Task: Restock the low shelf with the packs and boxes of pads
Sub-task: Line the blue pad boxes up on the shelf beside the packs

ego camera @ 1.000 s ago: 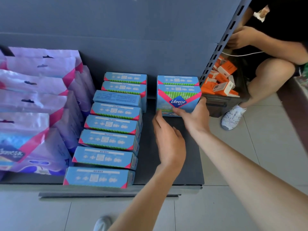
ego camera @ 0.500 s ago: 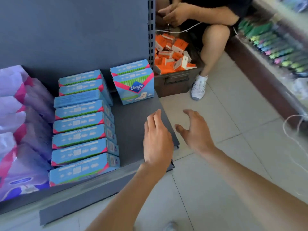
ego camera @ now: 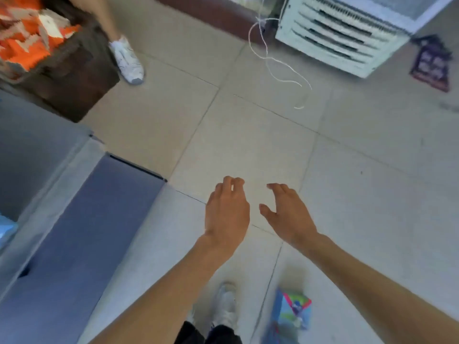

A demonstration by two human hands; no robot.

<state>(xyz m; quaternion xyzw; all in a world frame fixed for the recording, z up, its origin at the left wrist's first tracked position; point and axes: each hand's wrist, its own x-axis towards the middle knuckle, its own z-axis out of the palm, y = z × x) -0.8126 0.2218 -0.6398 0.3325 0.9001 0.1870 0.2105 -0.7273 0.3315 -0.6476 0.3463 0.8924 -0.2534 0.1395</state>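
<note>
- Left hand [ego camera: 227, 212]: held palm down above the tiled floor [ego camera: 248, 135], fingers loosely bent and slightly parted, gripping nothing
- Right hand [ego camera: 285, 214]: just beside the left and not touching it, thumb spread towards it, fingers relaxed and part-curled, likewise holding nothing
- Box of pads [ego camera: 294, 311]: blue with pink and green print, blurred; it stands on the floor near the lower edge of the view, under the right forearm, closer to the wearer than either hand and well apart from both
- Wearer's shoe [ego camera: 224, 304]: pale, on the floor just left of the box of pads
- Low shelf [ego camera: 74, 219]: grey-blue deck and front strip filling the lower left; both hands lie to the right of its corner, over the floor rather than over the shelf
- Blue box [ego camera: 5, 229]: a sliver at the far left edge, on the shelf side; details too blurred to tell
- Crate [ego camera: 69, 73]: dark, upper left, holding orange boxes [ego camera: 22, 45]
- White shoe [ego camera: 128, 60]: a second person's, just beside the crate
- White cord [ego camera: 273, 63]: looped on the floor near a white vented unit [ego camera: 335, 33]
- Dark pack [ego camera: 431, 63]: lying on the floor at upper right
</note>
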